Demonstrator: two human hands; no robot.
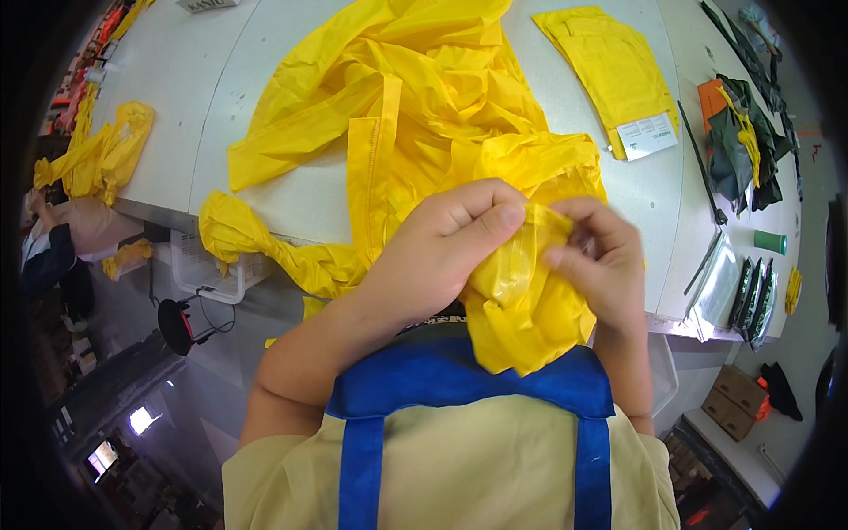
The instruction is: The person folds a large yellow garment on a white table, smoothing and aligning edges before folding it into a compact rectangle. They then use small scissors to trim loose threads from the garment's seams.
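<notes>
A yellow rain jacket (442, 97) lies crumpled over the table and reaches to my body. One sleeve (256, 243) stretches to the left across the table's front edge. A stiff strip with a zipper-like line (371, 172) shows left of my hands. In front of my chest, my left hand (464, 234) pinches the jacket's fabric between thumb and fingers. Close on its right, my right hand (605, 256), slightly blurred, has its thumb and fingers closed on the same bunched part. That part (526, 309) has a shiny, clear-looking band and hangs over my blue apron.
A folded yellow garment (605, 66) with a white label lies at the back right. Dark bags (742, 150), a green cylinder (770, 241) and flat packets (751, 300) are farther right. At left, another person (75, 234) is beside more yellow fabric (110, 155). A white basket (208, 274) sits below the table edge.
</notes>
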